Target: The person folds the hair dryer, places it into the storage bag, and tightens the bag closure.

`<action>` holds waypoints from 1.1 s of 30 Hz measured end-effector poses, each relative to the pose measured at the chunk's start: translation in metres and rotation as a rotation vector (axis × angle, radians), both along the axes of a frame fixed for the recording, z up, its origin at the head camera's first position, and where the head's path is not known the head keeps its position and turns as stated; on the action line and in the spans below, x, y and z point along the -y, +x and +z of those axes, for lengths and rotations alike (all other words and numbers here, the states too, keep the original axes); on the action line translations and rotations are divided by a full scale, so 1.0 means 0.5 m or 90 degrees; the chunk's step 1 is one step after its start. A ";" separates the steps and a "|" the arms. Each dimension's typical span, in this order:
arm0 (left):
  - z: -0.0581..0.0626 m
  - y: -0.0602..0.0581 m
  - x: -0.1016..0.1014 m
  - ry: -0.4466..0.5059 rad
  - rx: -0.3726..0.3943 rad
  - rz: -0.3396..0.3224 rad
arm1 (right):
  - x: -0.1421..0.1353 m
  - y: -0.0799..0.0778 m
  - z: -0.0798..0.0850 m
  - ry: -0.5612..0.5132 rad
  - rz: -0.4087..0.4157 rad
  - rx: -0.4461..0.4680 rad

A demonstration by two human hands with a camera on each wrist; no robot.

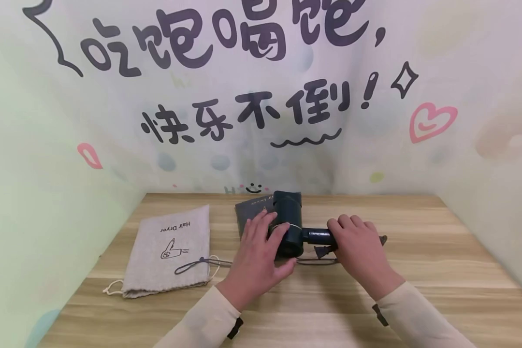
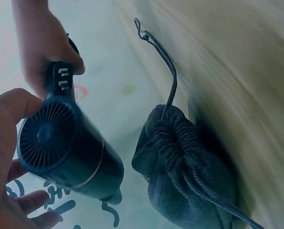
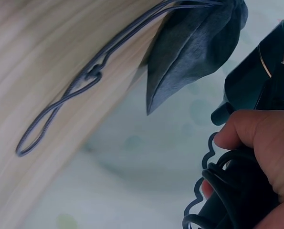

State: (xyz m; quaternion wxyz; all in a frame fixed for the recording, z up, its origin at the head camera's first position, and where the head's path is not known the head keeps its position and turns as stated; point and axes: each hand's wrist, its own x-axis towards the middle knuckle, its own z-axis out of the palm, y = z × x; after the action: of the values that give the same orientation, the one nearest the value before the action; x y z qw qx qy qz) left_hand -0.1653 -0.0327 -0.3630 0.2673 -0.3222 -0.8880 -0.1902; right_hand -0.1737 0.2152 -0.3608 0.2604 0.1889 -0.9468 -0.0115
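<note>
A dark hair dryer (image 1: 290,212) is held above the table, its barrel pointing away and its handle to the right. My right hand (image 1: 360,249) grips the handle together with the bundled power cord (image 3: 220,183). A plug (image 1: 322,252) hangs beside it. On the barrel's left side my left hand (image 1: 256,258) lies with spread fingers; its thumb is near the grilled rear end (image 2: 46,136) in the left wrist view. Behind and below the dryer is a dark drawstring pouch (image 2: 180,162) with lettering, partly hidden in the head view.
A pale cloth bag (image 1: 169,256) printed "Hair Dryer" lies at the left of the wooden table (image 1: 417,270), its white strings loose. One dark pouch drawstring (image 1: 189,266) reaches over it. A printed cloth backdrop (image 1: 261,159) stands behind the table.
</note>
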 end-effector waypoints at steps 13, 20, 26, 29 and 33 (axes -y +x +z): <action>0.002 -0.001 -0.026 -0.017 -0.117 0.031 | 0.043 0.010 0.015 -0.016 0.012 -0.028; 0.000 -0.002 -0.023 -0.024 -0.122 0.049 | 0.050 0.010 0.015 -0.015 0.023 -0.033; 0.001 -0.003 -0.023 -0.028 -0.123 0.049 | 0.051 0.010 0.016 -0.011 0.033 -0.037; 0.001 -0.002 -0.022 -0.028 -0.131 0.047 | 0.049 0.011 0.016 -0.012 0.040 -0.042; -0.001 -0.002 -0.018 -0.034 -0.145 0.044 | 0.047 0.011 0.016 -0.016 0.058 -0.047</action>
State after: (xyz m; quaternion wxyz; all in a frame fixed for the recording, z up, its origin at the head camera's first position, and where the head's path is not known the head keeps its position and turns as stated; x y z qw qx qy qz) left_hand -0.1665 -0.0237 -0.3634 0.3645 -0.3180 -0.8670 -0.1196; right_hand -0.1681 0.1917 -0.3528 0.2977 0.2280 -0.9270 0.0056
